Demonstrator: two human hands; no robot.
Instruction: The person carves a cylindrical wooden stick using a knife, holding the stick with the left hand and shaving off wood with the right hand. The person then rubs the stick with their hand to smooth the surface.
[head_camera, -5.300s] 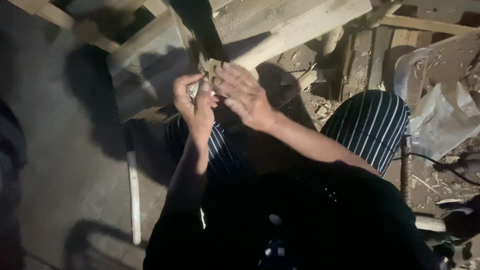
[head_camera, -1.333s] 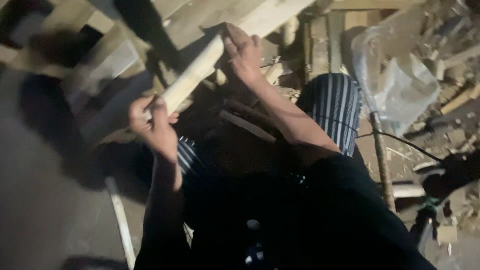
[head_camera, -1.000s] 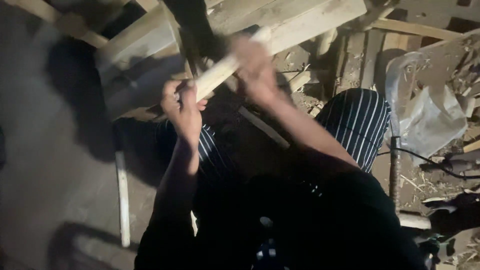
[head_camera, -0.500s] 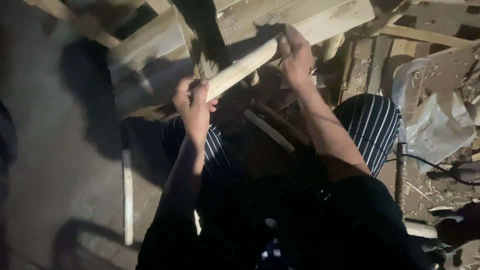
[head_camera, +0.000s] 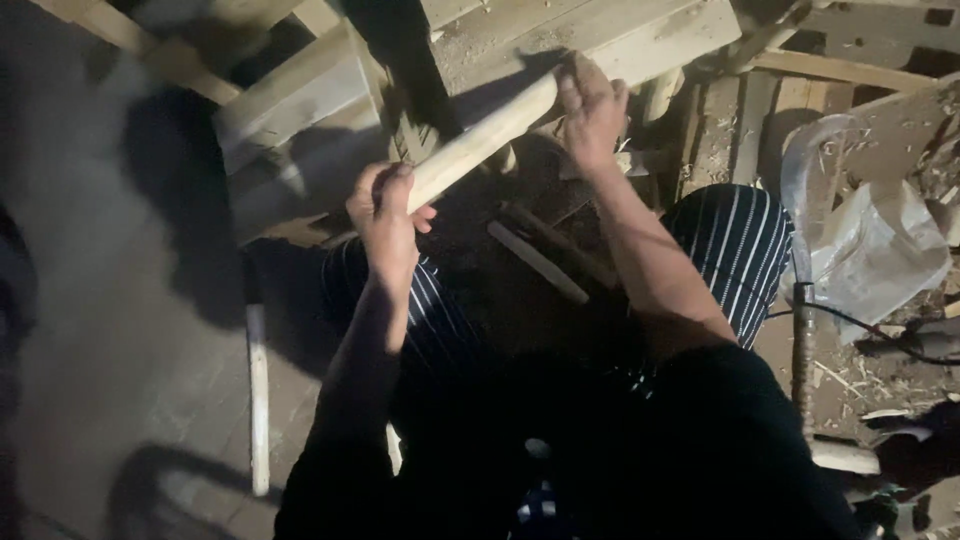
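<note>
On the far left of the scene a bare grey floor (head_camera: 90, 330) lies in deep shadow, and a thin pale stick (head_camera: 258, 395) rests flat on it, running near to far just left of the person's striped trouser leg (head_camera: 430, 310). Right of that stick, the left hand (head_camera: 385, 225) is clenched around the near, lower end of a round wooden rod (head_camera: 480, 142), with the knuckles turned toward the camera and the thumb side up. That rod is pale, smooth and evenly thick, with a light yellowish colour and no bark showing; it slants up from lower left to upper right, held in the air above the lap. Behind it stand rough pale boards of a wooden frame (head_camera: 300, 95), dusted with shavings, with a dark gap between them. At the far, upper end of the rod the right hand (head_camera: 592, 110) is wrapped over it from above, fingers curled down and gripping. Below the two hands a second, darker short stick (head_camera: 538, 262) lies across the dark lap. Farther right is the other striped knee (head_camera: 740, 245), then a crumpled clear plastic bag (head_camera: 870, 240) lying among wood chips, with a black cable (head_camera: 870, 330) trailing near it.
</note>
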